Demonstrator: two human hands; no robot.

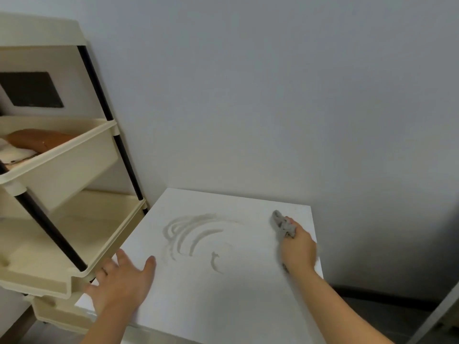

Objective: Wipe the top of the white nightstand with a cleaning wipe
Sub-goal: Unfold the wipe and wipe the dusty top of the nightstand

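Note:
The white nightstand top point(223, 294) fills the lower middle of the head view, set against the wall. Curved grey streaks point(193, 237) mark its middle-left part. My right hand point(299, 249) presses a crumpled grey wipe point(282, 224) onto the top near its far right corner, fingers closed around it. My left hand point(121, 284) lies flat on the near left edge, fingers spread, holding nothing.
A cream plastic shelf trolley point(64, 170) with black posts stands right against the nightstand's left side; a brown object point(39, 141) lies in its middle tray. A grey wall point(273, 95) is behind. Dark floor point(385, 309) shows at the right.

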